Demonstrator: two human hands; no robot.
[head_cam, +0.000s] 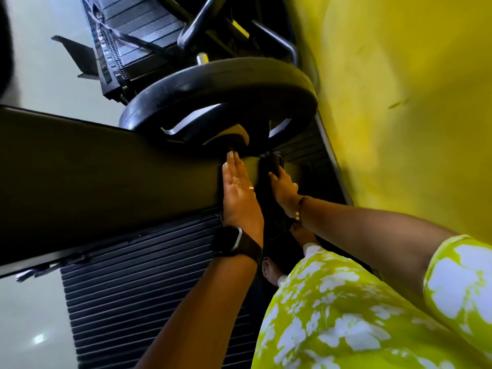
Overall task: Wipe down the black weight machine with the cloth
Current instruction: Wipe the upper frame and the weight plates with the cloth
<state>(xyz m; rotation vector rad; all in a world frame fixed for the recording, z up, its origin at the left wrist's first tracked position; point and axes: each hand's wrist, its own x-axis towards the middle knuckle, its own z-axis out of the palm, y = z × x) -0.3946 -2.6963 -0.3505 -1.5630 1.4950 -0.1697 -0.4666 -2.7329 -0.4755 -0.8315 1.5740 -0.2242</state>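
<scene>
The black weight machine fills the centre: a wide flat black pad (106, 166) runs across the left, and a round black weight plate (218, 86) sits just above it. My left hand (238, 193) lies flat with straight fingers against the end of the pad, its fingertips up at the plate's hub. My right hand (283, 189) grips a dark cloth (274, 162) and holds it against the machine just under the plate. The cloth is dark on dark, so its outline is hard to make out.
A yellow wall (399, 102) stands close on the right. Black ribbed rubber matting (159, 288) covers the floor below the pad. More black frame tubes and stepped plates (149, 30) rise behind the weight plate. My bare feet (271, 272) stand on the matting near the machine.
</scene>
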